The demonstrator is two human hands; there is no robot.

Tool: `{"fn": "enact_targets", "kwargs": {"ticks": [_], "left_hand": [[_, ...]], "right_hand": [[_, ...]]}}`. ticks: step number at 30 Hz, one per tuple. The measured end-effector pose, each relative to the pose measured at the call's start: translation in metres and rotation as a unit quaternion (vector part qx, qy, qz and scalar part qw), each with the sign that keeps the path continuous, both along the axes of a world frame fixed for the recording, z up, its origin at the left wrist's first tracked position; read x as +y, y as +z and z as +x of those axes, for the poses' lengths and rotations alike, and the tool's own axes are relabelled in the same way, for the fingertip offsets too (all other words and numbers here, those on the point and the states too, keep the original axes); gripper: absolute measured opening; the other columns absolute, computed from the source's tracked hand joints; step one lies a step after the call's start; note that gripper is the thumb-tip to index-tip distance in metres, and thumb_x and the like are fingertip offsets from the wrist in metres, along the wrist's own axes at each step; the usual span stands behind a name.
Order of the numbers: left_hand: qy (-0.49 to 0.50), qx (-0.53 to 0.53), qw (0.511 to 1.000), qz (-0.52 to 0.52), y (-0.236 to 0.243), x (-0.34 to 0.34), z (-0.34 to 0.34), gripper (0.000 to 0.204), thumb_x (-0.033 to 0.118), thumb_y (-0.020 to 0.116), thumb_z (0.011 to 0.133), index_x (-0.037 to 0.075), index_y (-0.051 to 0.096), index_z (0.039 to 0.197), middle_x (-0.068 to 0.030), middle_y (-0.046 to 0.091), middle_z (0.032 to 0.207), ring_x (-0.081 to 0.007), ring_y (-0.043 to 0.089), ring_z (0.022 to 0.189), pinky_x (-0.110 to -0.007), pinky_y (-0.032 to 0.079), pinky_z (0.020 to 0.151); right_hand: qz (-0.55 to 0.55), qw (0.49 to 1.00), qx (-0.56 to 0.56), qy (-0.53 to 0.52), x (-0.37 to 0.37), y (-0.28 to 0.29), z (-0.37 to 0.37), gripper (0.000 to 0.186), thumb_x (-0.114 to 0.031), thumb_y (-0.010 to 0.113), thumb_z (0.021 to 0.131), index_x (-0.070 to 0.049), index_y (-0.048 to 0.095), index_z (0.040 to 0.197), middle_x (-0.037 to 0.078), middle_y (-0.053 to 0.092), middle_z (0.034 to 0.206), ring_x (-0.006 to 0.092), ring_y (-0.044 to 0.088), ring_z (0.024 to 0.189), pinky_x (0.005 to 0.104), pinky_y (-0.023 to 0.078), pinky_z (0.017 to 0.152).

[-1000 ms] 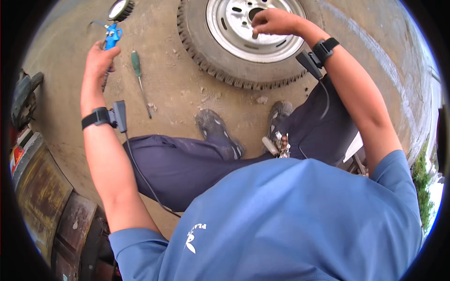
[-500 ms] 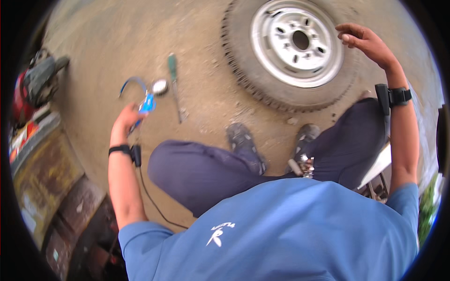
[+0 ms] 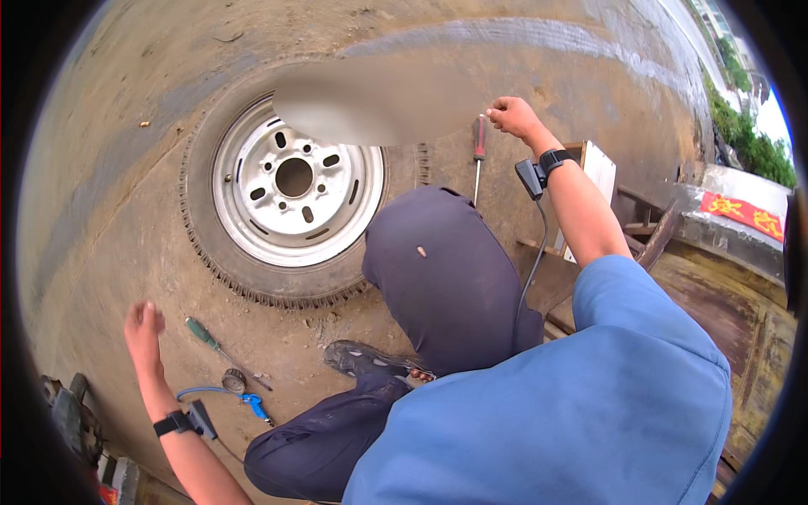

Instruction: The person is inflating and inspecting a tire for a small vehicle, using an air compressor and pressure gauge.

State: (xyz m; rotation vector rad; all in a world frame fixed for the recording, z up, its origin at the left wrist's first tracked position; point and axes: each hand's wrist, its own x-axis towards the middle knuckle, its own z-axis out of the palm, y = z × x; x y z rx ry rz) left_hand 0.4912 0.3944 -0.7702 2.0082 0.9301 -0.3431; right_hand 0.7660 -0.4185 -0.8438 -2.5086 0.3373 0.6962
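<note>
So your left hand (image 3: 145,332) is up off the ground with its fingers loosely parted, a bit blurry, near the green-handled screwdriver (image 3: 203,331). Just past that, the blue inflator gun (image 3: 255,407) is lying on the dirt with its round gauge (image 3: 234,380) beside the hose. Your right hand (image 3: 515,116) has its fingers curled in by the red-handled screwdriver (image 3: 479,139), but I can't tell if they're pinching anything. The wheel (image 3: 290,208) lies flat in front of your 2 knees, silver rim up, part of it hidden by a blurred patch.
</note>
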Motion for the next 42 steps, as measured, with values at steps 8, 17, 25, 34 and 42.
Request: {"fn": "enact_targets", "kwargs": {"ticks": [8,17,25,34,42], "left_hand": [[-0.110,-0.105,0.974,0.165,-0.083,-0.169,0.085,0.061,0.038,0.073,0.098,-0.006,0.056,0.138,-0.0225,0.063,0.134,-0.0338,0.057,0.131,-0.045,0.042,0.113],[-0.081,-0.082,0.943,0.311,-0.112,-0.171,0.076,0.094,0.043,0.078,0.091,-0.017,0.037,0.150,-0.0370,0.043,0.153,-0.0457,0.042,0.145,-0.048,0.033,0.123],[0.091,-0.109,0.945,0.293,-0.133,-0.189,0.089,0.086,0.053,0.066,0.095,-0.004,0.040,0.154,-0.0295,0.044,0.156,-0.0447,0.040,0.146,-0.052,0.033,0.121],[0.117,-0.023,0.953,0.278,-0.107,-0.186,0.087,0.086,0.056,0.065,0.094,0.001,0.039,0.155,-0.0245,0.050,0.150,-0.0431,0.049,0.138,-0.054,0.040,0.114],[0.109,-0.038,0.946,0.305,-0.102,-0.189,0.090,0.083,0.057,0.064,0.095,0.002,0.040,0.154,-0.0240,0.053,0.146,-0.0421,0.054,0.133,-0.055,0.043,0.109]], "right_hand": [[0.051,0.985,-0.060,0.152,0.040,-0.038,-0.114,0.023,-0.025,0.075,0.087,-0.007,0.074,0.100,0.017,0.074,0.092,0.0369,0.072,0.089,0.0440,0.056,0.079],[0.021,0.958,-0.071,0.277,0.061,-0.063,-0.206,0.033,-0.027,0.077,0.085,-0.006,0.058,0.101,0.015,0.068,0.095,0.0388,0.067,0.096,0.0500,0.054,0.082],[0.060,0.973,-0.116,0.189,0.072,-0.012,-0.115,0.022,-0.014,0.066,0.094,-0.001,0.071,0.110,0.018,0.075,0.103,0.0352,0.073,0.097,0.0410,0.057,0.085],[0.298,0.892,-0.113,0.321,0.356,0.123,0.062,0.027,-0.020,0.067,0.100,0.002,0.071,0.113,0.008,0.075,0.095,0.0122,0.068,0.079,0.0315,0.058,0.077],[0.145,0.908,-0.193,0.344,0.485,0.006,-0.034,0.018,-0.016,0.073,0.088,-0.004,0.076,0.101,0.021,0.076,0.096,0.0377,0.073,0.094,0.0463,0.057,0.086]]}}
